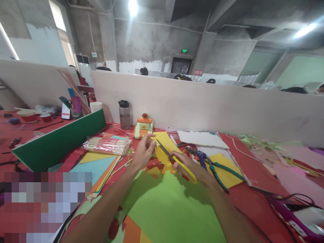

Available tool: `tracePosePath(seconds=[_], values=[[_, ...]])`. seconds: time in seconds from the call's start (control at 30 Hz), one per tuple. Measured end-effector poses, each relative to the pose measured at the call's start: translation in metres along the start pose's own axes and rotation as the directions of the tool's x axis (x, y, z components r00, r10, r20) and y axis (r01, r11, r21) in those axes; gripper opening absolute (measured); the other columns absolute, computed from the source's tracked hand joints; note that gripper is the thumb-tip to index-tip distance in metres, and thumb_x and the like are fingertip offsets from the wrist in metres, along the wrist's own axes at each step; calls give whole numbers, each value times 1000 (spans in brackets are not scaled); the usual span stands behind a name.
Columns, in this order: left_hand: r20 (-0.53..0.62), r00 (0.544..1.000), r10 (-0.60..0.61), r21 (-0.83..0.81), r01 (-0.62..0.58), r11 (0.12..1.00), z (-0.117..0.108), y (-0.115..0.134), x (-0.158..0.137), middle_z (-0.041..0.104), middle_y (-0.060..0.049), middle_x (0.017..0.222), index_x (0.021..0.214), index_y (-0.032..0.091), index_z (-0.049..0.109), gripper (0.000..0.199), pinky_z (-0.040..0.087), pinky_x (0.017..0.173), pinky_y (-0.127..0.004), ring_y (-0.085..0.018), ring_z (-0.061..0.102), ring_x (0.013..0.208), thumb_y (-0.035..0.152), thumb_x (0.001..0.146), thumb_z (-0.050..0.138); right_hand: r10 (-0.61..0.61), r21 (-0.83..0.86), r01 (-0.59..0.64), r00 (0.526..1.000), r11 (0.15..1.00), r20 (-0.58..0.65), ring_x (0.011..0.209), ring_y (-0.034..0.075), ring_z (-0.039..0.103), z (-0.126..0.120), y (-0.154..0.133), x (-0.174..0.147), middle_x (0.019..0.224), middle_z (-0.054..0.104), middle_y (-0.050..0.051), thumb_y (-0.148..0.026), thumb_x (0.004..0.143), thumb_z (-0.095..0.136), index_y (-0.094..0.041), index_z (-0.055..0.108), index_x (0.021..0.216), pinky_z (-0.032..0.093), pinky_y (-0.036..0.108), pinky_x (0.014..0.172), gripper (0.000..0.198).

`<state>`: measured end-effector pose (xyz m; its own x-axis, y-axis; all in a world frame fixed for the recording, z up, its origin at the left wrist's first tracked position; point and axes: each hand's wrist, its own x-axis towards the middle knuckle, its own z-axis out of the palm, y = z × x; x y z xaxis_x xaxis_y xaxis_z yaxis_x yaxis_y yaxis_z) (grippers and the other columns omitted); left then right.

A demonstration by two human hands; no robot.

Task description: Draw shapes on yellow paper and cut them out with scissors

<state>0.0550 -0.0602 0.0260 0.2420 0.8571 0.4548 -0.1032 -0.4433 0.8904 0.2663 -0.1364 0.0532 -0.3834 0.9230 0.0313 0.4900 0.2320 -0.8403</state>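
A: What lies closest?

B: A large green sheet (pixel 174 206), spread between the forearms, with orange paper (pixel 131 227) at its lower left. That is the widest flat stretch to move over.

A: And its edges?

B: On the left, a fan of coloured sheets (pixel 98 168) comes up beside the left forearm. On the right, teal-handled pliers (pixel 209 162) lie near the right forearm, so there's less room sideways. Red scraps (pixel 155 167) crowd the far edge.

A: The hands?

B: They're apart, past that far edge. The right hand (pixel 184 161) is closed around the yellow handles of the scissors (pixel 164 148), whose blades point forward and left. I can't tell how far the blades are parted. The left hand (pixel 143 153) is half curled near the tips, thumb and forefinger apart. I can't make out whether it grips anything.

A: What's under the blades?

B: A yellow sheet (pixel 165 138), behind and below them; contact is unclear.

A: Beyond?

B: A wrapped packet of sticks (pixel 107 145) to the left, an orange and pale green model (pixel 143 128) just past the left hand, then a bottle (pixel 125 116). A white partition (pixel 202 108) bounds the far side.
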Motion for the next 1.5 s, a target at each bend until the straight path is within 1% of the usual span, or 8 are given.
tracePosePath(seconds=[0.23,0.57,0.77,0.9,1.03,1.17,1.4,1.5], values=[[15,1000,-10,1,10,1000,0,1,0,53,2,79,115,19,52,35,44,57,-22,-9,52,59,46,92,57,7,-27,-7,1000,1000,-2,55,11,44,0,1,2,70,49,-4,-57,92,57,-22,57,108,36,21,47,39],[23,1000,-16,-17,17,1000,-1,-2,0,52,3,79,115,20,51,35,43,56,-22,-9,51,59,45,92,57,-89,-131,84,995,988,-37,65,14,48,0,4,5,77,52,-2,-58,93,55,-21,59,101,40,25,59,37],[25,1000,-9,-7,9,1000,-1,-2,0,52,3,79,116,20,51,34,43,57,-23,-9,51,60,45,93,56,-43,-107,40,999,993,-32,58,12,43,0,5,6,74,51,-3,-59,91,57,-21,58,100,36,23,52,39],[27,1000,-11,-8,11,1000,-1,-2,0,52,3,78,116,20,51,34,43,57,-23,-10,50,60,45,93,55,-45,-109,40,998,993,-45,59,12,44,1,6,6,74,51,-3,-59,92,56,-20,56,98,37,24,54,39],[28,1000,-1,6,0,1000,-2,-3,0,51,3,78,117,20,50,32,43,57,-23,-10,51,60,43,95,54,-17,-105,13,999,994,-37,56,11,41,1,4,6,72,48,-4,-60,91,56,-20,55,99,35,23,51,40],[27,1000,7,21,-7,1000,-2,-5,0,52,3,78,117,20,50,30,43,58,-23,-10,52,61,41,96,53,-31,-107,26,999,994,-44,60,12,44,1,3,6,74,49,-3,-59,91,56,-20,56,98,36,24,55,40],[20,1000,7,2,-7,1000,-2,-7,1,50,4,77,116,20,51,32,43,57,-23,-10,52,60,43,95,54,-50,-122,44,998,991,-44,58,11,44,1,8,7,72,49,-5,-56,92,58,-20,56,98,34,23,53,37],[22,1000,8,-2,-8,1000,-2,-8,1,50,4,76,116,20,51,30,43,58,-23,-10,51,60,42,95,54,-30,-106,26,999,994,-39,57,11,43,1,6,7,72,49,-4,-57,91,58,-21,55,96,33,22,52,36]])
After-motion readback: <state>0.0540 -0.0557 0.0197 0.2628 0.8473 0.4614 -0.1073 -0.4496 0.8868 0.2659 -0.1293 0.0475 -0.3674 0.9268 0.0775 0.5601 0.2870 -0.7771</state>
